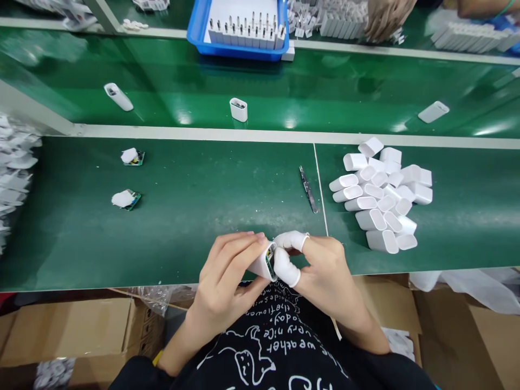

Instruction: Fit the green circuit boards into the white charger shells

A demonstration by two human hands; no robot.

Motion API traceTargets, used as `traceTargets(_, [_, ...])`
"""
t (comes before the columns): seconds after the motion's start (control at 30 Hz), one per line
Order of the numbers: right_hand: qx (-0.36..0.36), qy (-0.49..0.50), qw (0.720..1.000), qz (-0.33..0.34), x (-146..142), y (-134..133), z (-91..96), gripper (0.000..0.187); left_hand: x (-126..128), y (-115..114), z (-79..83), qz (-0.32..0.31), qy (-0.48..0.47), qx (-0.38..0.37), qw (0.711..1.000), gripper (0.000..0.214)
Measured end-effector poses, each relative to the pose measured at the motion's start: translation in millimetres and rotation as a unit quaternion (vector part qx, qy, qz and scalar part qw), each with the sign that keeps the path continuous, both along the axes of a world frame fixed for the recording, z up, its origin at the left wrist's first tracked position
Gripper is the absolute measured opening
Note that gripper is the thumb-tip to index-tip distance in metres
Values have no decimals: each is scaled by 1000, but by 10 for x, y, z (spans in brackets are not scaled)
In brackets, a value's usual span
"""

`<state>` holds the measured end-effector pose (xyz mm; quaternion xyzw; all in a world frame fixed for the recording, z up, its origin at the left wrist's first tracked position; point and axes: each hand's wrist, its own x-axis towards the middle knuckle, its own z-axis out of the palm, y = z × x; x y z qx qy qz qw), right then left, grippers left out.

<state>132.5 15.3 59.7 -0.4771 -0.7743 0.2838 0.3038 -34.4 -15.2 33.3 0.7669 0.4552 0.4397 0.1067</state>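
My left hand is closed around a white charger shell at the near edge of the green table. A green circuit board shows at the shell's open end. My right hand, with white finger cots on thumb and forefinger, pinches that end of the shell and presses on the board. A pile of several empty white shells lies to the right of my hands. Two circuit boards with white parts rest on the table to the left.
Metal tweezers lie ahead of my hands. Three white shells sit on the shiny green conveyor. A blue tray of plug parts stands beyond. Another person's hand works at top right. Cardboard boxes sit below.
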Motion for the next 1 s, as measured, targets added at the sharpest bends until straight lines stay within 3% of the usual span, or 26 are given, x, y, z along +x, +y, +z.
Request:
traceTargets(0.2, [-14, 27, 1000, -2, -7, 50, -46, 21, -4, 32, -6, -5, 9, -2, 1000, 44])
traceTargets(0.5, [-137, 98, 983, 74, 109, 237, 41, 11, -106, 72, -94, -50, -22, -50, 997, 45])
traceTargets(0.63, [-138, 47, 983, 112, 142, 238, 89, 13, -104, 78, -97, -52, -17, -35, 998, 43])
traceTargets(0.8, [-107, -59, 988, 95, 102, 180, 69, 13, -70, 80, -118, -29, 23, 14, 999, 46])
traceTargets(1.0, [-142, 135, 976, 92, 76, 89, 21, 18, -60, 11, -127, 5, -64, -11, 998, 50])
